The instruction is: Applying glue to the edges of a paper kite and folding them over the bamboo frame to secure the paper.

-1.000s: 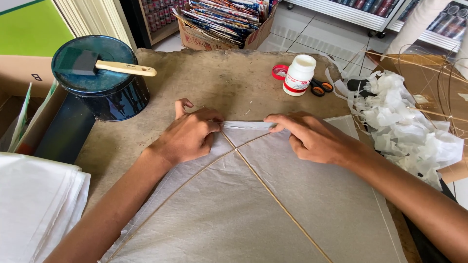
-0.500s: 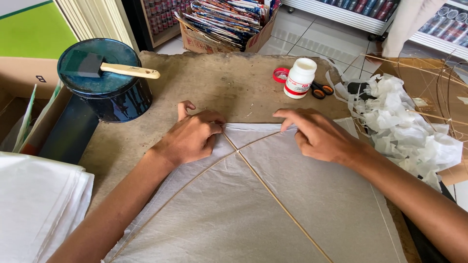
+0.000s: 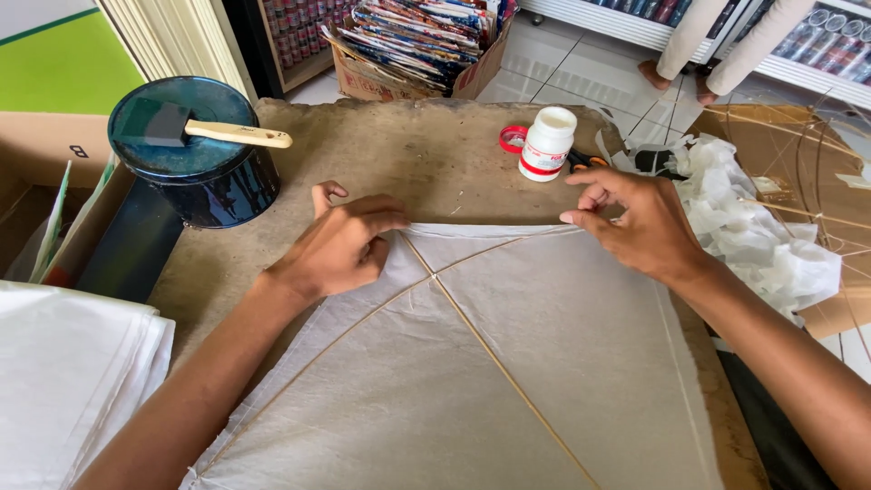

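Now both hands lie on the top edge of a white paper sheet that is spread flat on the brown worktop. Thin bamboo sticks cross under the paper, one straight from the top edge toward the person and one curved across it. The left hand rests near the place where the sticks cross; its fingers are bent and press the folded paper edge down, and it grasps nothing. The right hand is further along the same edge, at the right corner of the fold; its fingertips touch the edge, the fingers are half open and hold nothing. Behind the hands, a small white glue bottle stands on the worktop, with a red tape ring just beside it and scissors with orange handles partly hidden behind the right hand. At the left, a dark blue round tin stands with a foam brush lying across its lid. A heap of crumpled white paper lies at the right, near the right wrist. A stack of white sheets is at the lower left.
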